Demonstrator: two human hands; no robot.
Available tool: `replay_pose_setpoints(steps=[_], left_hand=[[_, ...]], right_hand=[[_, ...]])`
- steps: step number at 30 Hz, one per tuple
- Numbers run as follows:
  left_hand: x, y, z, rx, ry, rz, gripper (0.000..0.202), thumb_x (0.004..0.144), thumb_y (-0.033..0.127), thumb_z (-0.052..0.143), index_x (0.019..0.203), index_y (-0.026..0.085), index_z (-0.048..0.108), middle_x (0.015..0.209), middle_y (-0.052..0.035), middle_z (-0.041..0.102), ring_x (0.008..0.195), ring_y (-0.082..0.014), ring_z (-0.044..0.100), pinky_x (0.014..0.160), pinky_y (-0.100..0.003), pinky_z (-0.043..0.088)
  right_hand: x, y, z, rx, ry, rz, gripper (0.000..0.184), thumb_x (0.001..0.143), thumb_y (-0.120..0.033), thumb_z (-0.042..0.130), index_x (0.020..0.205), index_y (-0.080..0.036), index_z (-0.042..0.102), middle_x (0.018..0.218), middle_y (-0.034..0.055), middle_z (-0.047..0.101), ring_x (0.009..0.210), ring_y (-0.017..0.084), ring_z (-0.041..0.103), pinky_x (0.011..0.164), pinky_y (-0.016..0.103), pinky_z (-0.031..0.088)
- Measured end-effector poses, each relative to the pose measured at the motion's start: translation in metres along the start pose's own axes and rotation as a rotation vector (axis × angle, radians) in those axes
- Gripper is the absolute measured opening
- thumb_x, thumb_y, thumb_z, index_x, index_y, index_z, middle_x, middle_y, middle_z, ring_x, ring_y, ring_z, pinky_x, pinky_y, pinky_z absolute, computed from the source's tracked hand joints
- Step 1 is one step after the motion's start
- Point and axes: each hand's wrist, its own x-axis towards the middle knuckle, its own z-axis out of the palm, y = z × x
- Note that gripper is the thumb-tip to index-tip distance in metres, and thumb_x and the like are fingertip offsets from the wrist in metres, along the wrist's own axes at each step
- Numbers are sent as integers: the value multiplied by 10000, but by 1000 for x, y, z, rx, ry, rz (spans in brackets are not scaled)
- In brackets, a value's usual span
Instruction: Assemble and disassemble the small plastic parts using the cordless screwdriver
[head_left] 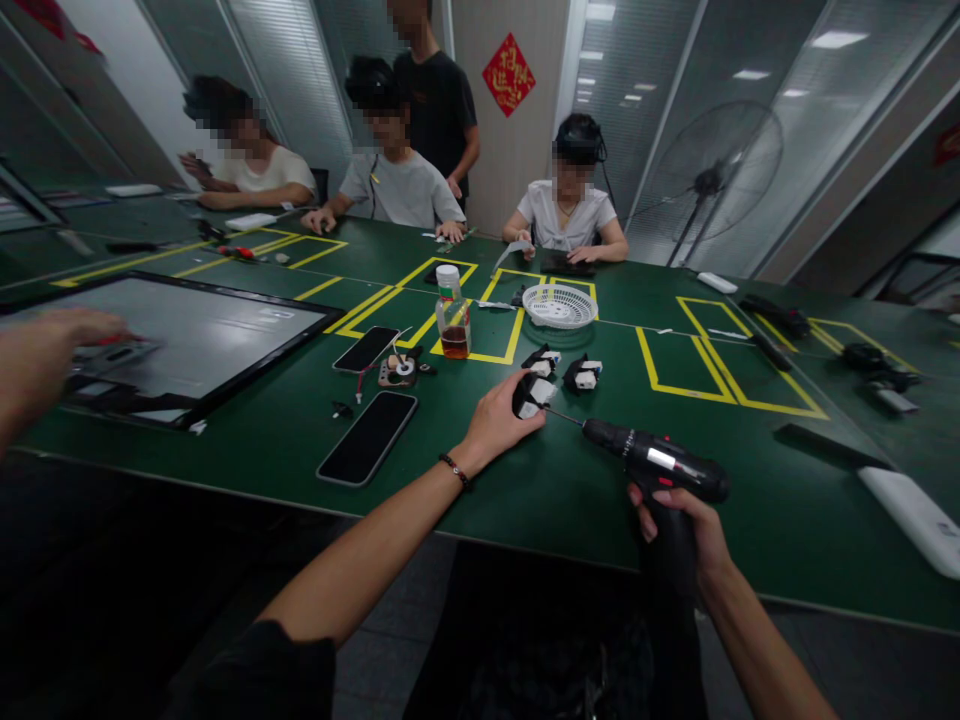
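Note:
My left hand (pixel 499 420) is closed around a small black and white part (pixel 534 392) resting on the green table (pixel 525 500). My right hand (pixel 679 525) grips the handle of a black cordless power screwdriver (pixel 652 462). Its thin bit points left and reaches the part under my left hand. Two similar black and white parts (pixel 583 373) lie just beyond. Another person's hand (pixel 41 350) shows at the left edge over a black-framed screen panel (pixel 195 335).
Two dark phones (pixel 369 436) lie left of my hand, beside a small gadget with wires (pixel 397 370). A bottle of brown liquid (pixel 453 315) and a white basket (pixel 559 305) stand further back. Several people sit or stand at the far side. A floor fan (pixel 709 180) stands at the right.

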Motion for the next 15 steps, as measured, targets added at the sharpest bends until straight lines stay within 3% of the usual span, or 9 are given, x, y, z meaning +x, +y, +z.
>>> replay_pose_setpoints(steps=[15], left_hand=[[2,0,1,-23,-21,-29,655,779,369,701,1386,279,473,1362,-67,584,1218,-272,577,1037,-429,466]], right_hand=[[1,0,-1,0,11,27,265,790,-369,585,859,-138,694,543,46,578,493,163,494,480,264,392]])
